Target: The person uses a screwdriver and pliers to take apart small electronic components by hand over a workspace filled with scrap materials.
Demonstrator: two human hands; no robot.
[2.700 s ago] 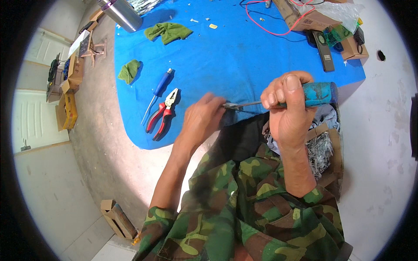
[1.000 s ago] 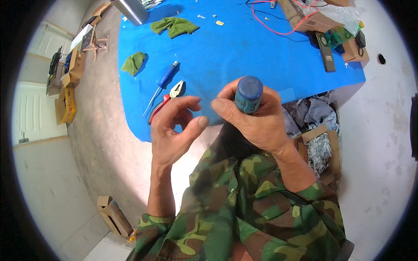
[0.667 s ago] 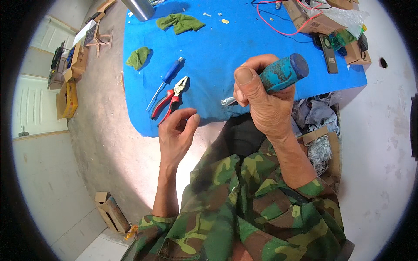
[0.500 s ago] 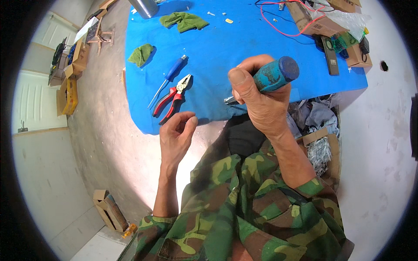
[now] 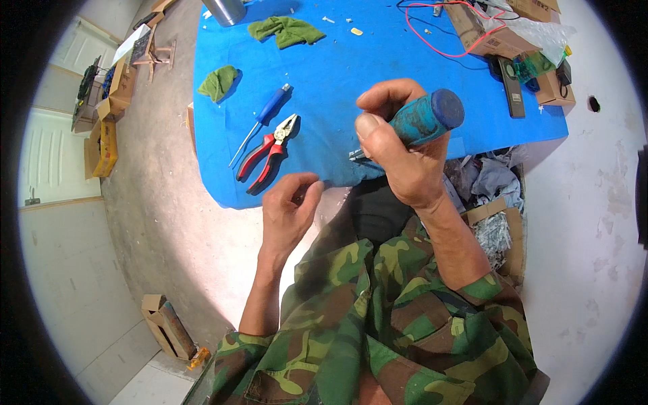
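My right hand (image 5: 408, 152) is wrapped round the thick teal handle of a screwdriver (image 5: 422, 120), its dark blue end facing up. Most of its shaft is hidden by the hand; a bit of grey metal shows beyond the fingers, low over the table's near edge. Just off that edge, my left hand (image 5: 287, 209) is closed, thumb and forefinger pinched together. Whatever they may hold is too small to make out. Pliers (image 5: 273, 152) with red and black grips lie on the blue tabletop (image 5: 337, 81) beyond the left hand. Alongside them rests a blue-handled screwdriver (image 5: 270, 108).
Two green cloths (image 5: 287, 32) (image 5: 218, 84) and a metal cylinder (image 5: 226, 10) stand or lie farther back. A red cable (image 5: 422, 44), a cardboard box (image 5: 486, 37) and a dark flat device (image 5: 511, 88) occupy the right side. Below is a box of rags (image 5: 496, 179).
My left hand has shifted right and slightly nearer the right hand, away from the pliers' grips. My right hand keeps its hold on the screwdriver, its forefinger lifted a little.
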